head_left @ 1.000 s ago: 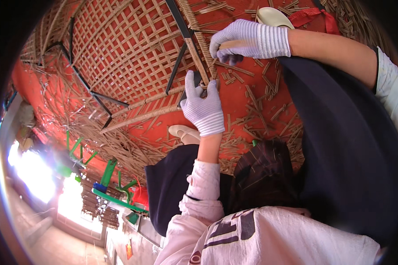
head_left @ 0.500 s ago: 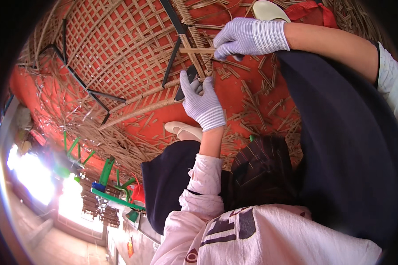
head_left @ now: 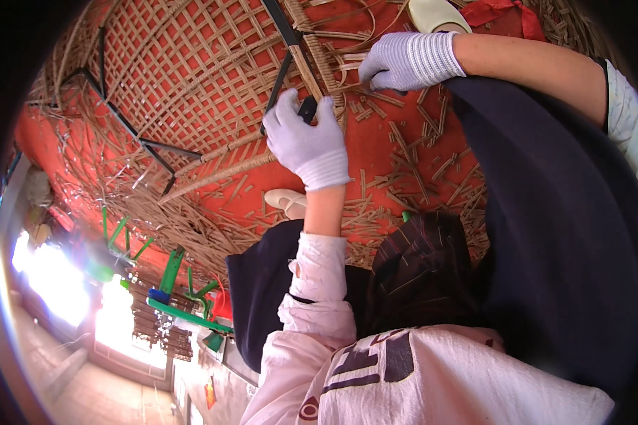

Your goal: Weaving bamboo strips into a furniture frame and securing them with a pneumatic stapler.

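A woven rattan panel [head_left: 198,78] on a dark metal frame, likely part of a seat, lies at the upper left. My left hand [head_left: 306,142], in a pale striped knit glove, is closed round the black leg [head_left: 308,110] at the panel's corner, thumb and fingers on either side. Tan strip is wrapped along the frame bar [head_left: 320,67] just beyond it. To the right, my gloved right hand [head_left: 410,62] has its fingers pinched together by a tan rattan strip [head_left: 349,66] that runs toward the frame. Its fingertips are partly hidden.
Cut strip pieces [head_left: 411,159] litter the red floor covering [head_left: 383,142]. A heap of loose strips [head_left: 163,219] lies at the left, near green metal frames [head_left: 169,283]. A pale shoe [head_left: 432,15] sits beyond my right hand; red cloth [head_left: 500,15] lies beside it.
My left hand has shifted up and left over the black leg. My right hand has moved slightly right and up, and the strip that lay across the bar no longer crosses it.
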`<state>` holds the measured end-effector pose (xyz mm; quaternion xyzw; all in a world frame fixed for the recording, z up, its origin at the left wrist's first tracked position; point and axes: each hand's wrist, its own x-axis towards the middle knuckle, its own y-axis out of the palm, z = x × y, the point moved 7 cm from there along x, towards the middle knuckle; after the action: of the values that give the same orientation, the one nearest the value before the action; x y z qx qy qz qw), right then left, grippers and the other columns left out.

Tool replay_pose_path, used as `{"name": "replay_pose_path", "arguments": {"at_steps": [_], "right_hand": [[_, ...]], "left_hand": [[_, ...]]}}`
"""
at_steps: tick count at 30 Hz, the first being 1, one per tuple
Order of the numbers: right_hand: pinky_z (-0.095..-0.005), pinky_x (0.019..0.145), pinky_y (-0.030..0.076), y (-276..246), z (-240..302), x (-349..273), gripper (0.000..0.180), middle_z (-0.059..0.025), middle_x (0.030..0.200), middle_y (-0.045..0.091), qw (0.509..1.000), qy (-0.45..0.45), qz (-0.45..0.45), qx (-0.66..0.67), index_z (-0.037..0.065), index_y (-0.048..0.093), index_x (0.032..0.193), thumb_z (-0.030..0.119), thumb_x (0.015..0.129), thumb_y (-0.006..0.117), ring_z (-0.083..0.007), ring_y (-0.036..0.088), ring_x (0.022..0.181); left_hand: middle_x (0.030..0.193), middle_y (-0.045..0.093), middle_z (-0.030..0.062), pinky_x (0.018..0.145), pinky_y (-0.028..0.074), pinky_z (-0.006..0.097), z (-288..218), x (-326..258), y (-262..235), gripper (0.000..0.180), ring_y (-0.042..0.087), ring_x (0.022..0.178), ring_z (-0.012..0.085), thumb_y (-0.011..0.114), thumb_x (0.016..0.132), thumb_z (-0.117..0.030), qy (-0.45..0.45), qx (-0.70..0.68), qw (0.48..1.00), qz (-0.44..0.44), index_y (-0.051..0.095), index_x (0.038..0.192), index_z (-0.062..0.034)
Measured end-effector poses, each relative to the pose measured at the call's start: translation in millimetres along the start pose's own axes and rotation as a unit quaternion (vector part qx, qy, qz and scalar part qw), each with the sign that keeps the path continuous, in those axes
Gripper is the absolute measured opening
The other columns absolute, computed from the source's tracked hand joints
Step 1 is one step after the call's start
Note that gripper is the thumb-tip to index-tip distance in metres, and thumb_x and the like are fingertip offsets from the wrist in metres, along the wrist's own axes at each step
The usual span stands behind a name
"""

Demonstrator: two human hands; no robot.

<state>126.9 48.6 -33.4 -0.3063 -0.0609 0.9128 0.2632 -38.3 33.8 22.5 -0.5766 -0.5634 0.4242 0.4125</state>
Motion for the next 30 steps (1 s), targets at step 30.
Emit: {"name": "replay_pose_path", "arguments": {"at_steps": [30], "right_hand": [[-0.0315,0.063,0.054,0.8,-24.1,11.1,0.024,-0.0064,0.071,0.069,0.991,0.067,0.004,0.119,0.005,0.069,0.098,0.022,0.096,0.052,-0.0138,0.066,0.063]], "left_hand": [[0.066,0.062,0.005,0.046,0.042,0.024,27.0,19.9,43.6,0.022,0.052,0.049,0.0096,0.076,0.079,-0.008,-0.35,-0.336,0.838,0.25,0.069,0.095,0.0048]]}}
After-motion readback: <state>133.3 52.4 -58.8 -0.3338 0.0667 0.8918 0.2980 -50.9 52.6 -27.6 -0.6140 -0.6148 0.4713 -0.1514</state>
